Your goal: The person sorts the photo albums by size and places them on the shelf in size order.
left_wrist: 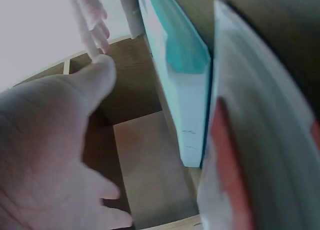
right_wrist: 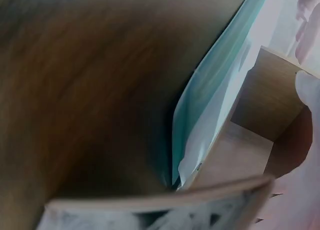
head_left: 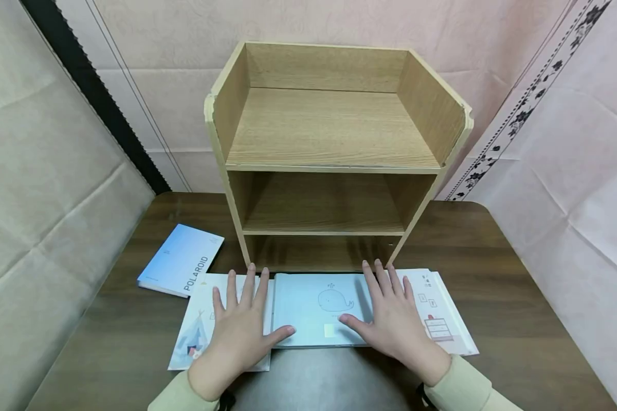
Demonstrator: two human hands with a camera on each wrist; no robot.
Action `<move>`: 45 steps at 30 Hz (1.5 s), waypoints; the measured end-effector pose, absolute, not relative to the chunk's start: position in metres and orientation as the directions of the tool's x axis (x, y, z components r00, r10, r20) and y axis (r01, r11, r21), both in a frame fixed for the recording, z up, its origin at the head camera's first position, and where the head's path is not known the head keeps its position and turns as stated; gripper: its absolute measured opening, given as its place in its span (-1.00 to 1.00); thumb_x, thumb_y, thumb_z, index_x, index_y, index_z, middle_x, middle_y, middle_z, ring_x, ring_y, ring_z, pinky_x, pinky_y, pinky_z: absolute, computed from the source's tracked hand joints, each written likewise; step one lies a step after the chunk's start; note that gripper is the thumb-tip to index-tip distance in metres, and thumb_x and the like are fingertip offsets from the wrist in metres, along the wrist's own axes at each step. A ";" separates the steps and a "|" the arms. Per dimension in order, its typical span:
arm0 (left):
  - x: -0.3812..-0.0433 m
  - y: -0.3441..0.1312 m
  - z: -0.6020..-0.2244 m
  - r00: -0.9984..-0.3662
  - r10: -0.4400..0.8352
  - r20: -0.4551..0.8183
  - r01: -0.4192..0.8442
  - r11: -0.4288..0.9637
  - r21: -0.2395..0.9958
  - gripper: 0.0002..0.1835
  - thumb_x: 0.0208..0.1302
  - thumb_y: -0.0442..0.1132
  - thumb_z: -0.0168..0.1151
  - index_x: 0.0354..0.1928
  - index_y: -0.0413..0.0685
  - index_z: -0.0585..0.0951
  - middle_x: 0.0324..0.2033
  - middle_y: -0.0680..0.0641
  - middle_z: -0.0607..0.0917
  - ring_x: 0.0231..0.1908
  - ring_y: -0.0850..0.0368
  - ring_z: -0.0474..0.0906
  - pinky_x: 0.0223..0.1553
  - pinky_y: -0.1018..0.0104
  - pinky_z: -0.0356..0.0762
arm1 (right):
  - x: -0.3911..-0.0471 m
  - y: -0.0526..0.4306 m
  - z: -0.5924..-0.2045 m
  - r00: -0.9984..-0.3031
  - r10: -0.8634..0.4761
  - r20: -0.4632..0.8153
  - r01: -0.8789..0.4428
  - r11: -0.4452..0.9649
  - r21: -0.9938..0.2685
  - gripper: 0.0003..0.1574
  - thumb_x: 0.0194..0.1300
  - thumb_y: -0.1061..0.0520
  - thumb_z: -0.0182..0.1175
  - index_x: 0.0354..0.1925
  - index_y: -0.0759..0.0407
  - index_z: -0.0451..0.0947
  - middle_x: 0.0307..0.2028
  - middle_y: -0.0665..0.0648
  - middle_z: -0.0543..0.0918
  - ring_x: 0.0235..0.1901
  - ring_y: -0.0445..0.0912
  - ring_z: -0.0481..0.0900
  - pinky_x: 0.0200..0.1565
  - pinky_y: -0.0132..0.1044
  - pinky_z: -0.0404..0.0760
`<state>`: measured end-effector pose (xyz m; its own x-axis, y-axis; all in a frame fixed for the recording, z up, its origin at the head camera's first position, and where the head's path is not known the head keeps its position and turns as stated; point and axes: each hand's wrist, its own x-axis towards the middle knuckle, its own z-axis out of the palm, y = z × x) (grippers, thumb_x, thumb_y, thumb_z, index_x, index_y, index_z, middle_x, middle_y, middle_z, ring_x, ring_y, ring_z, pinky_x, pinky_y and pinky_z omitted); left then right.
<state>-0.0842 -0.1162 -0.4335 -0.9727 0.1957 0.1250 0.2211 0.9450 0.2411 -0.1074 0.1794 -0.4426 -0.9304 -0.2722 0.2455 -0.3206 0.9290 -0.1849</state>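
Note:
In the head view a light blue book (head_left: 308, 334) with a whale drawing lies in front of the wooden shelf. White printed books or pages flank it: a left one (head_left: 182, 348) with a bluish picture and a right one (head_left: 455, 325) with a small red picture. My left hand (head_left: 241, 334), fingers spread and straight, is over the left white book, its thumb reaching across the blue book's lower left. My right hand (head_left: 391, 325) is spread over the blue book's right side and the right white book. Neither hand grips anything.
The wooden shelf (head_left: 334, 128) stands at the back of the dark wood table (head_left: 524, 319), its compartments facing me. A blue and white book marked POLAROID (head_left: 185, 257) lies left of the shelf. Pale cloth (head_left: 586, 188) hangs on both sides and behind.

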 end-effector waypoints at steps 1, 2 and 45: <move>-0.085 -0.116 -0.434 -0.969 0.196 0.148 0.230 0.936 0.267 0.24 -0.05 0.52 0.22 0.53 -0.02 -0.02 0.49 -0.23 -0.08 0.43 -0.36 -0.33 0.25 -0.44 -0.23 | -0.107 0.179 -0.443 -0.931 -0.265 0.250 -0.320 0.923 -0.213 0.39 0.01 -0.71 0.00 0.53 0.04 -0.10 0.45 0.27 0.08 0.43 0.23 -0.07 0.30 0.28 -0.01; -0.086 -0.115 -0.435 -0.966 0.196 0.168 0.239 0.923 0.301 0.26 -0.07 0.51 0.25 0.53 -0.02 -0.03 0.49 -0.23 -0.06 0.42 -0.36 -0.27 0.27 -0.41 -0.15 | -0.107 0.178 -0.443 -0.934 -0.255 0.250 -0.317 0.914 -0.253 0.39 0.01 -0.70 0.02 0.53 0.05 -0.10 0.46 0.25 0.08 0.43 0.23 -0.05 0.30 0.26 0.01; -0.086 -0.096 -0.451 -0.995 0.095 0.033 0.080 0.544 0.835 0.24 -0.05 0.10 0.54 0.49 -0.15 -0.07 0.42 -0.28 -0.07 0.26 -0.20 0.26 0.07 0.11 0.50 | -0.098 0.162 -0.460 -0.991 -0.065 -0.114 0.045 0.647 -0.761 0.27 0.23 -0.15 0.31 0.43 0.53 -0.21 0.42 0.52 -0.07 0.41 0.23 -0.05 0.36 0.08 0.00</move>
